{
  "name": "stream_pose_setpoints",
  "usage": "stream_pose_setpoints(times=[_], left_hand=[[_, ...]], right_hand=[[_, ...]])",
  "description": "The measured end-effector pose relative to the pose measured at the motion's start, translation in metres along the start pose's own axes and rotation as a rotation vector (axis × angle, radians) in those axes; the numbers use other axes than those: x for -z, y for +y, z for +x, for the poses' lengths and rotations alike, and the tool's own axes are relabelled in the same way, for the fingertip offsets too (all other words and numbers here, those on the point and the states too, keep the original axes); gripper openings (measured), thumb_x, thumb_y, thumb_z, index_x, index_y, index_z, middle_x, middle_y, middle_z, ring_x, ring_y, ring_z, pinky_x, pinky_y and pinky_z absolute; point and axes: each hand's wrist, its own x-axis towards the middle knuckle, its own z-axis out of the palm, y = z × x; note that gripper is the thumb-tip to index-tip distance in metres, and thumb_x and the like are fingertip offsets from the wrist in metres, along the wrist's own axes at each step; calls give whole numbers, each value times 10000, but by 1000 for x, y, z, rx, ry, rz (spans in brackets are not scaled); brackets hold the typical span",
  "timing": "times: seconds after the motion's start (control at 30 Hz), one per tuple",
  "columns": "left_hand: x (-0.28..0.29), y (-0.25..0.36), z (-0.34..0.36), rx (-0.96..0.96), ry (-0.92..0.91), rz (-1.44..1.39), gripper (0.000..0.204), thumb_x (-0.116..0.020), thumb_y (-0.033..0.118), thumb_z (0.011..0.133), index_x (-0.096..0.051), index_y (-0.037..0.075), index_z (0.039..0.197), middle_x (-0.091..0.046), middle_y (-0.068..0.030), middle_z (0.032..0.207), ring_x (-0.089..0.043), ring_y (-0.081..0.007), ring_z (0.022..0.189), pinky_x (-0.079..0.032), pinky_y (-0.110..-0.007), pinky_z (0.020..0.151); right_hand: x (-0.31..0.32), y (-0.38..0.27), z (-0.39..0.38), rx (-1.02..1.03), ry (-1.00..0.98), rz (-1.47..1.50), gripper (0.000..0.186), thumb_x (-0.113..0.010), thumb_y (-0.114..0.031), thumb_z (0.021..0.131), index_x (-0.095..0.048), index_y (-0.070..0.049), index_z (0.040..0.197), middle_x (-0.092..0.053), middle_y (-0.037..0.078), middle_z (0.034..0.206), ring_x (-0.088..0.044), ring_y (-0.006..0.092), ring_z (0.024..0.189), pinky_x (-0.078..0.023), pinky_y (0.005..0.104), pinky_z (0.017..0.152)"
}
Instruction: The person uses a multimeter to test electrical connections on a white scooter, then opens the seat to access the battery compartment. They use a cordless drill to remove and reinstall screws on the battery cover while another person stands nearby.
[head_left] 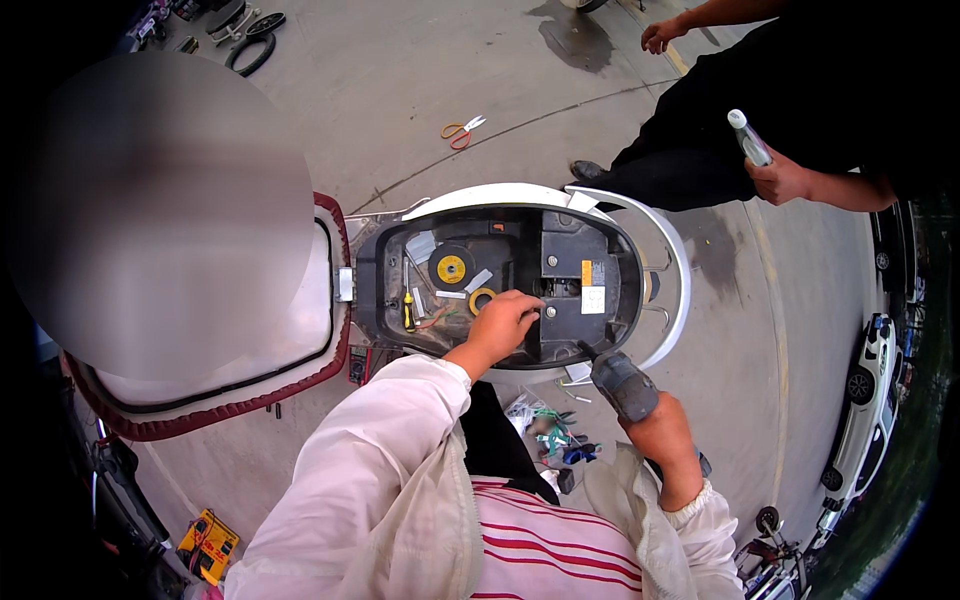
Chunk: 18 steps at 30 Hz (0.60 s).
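My left hand [498,325] is over the open under-seat compartment [365,290] of a white scooter, fingers curled near the bolt [551,312] on the black panel [575,240]; anything between them is too small to make out. My right hand [660,430] grips a dark power drill [622,383], its front end at the compartment's near right rim. The compartment holds a yellow-centred disc [450,268], a yellow ring [482,298], a yellow-handled screwdriver [408,308] and several small metal pieces. The raised maroon-edged seat [335,228] lies at left, partly hidden by a blurred patch.
A person in black [720,130] stands close at right, holding a silver tube [750,135]. Scissors [462,131] lie on the concrete [400,90]. Assorted small items [565,440] lie below the scooter, a yellow case [208,543] lower left, tyres [250,55] upper left, a white car [855,410] at right.
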Motion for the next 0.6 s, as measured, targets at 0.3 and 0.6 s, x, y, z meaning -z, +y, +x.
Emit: stream_pose_setpoints(times=[0.3, 0.6], left_hand=[[-42, -11, 24, -39, -62, 161, 201, -748, 66, 798, -720, 67, 997, -635, -109, 931, -612, -322, 985, -500, -418, 836], [-46, -13, 21, -71, -58, 138, 161, -739, 34, 786, -692, 56, 938, -610, -108, 972, -590, -334, 1016, -494, -417, 851]], right_hand=[[-6, 11, -5, -11, 1, 30, 245, -728, -248, 769, -679, -49, 903, -693, 227, 837, -664, 445, 826, -538, 508, 713], [-2, 30, -11, -46, 73, 287, 434, -771, -177, 756, -580, -32, 1117, -695, 251, 883, -667, 463, 866, -540, 486, 729]])
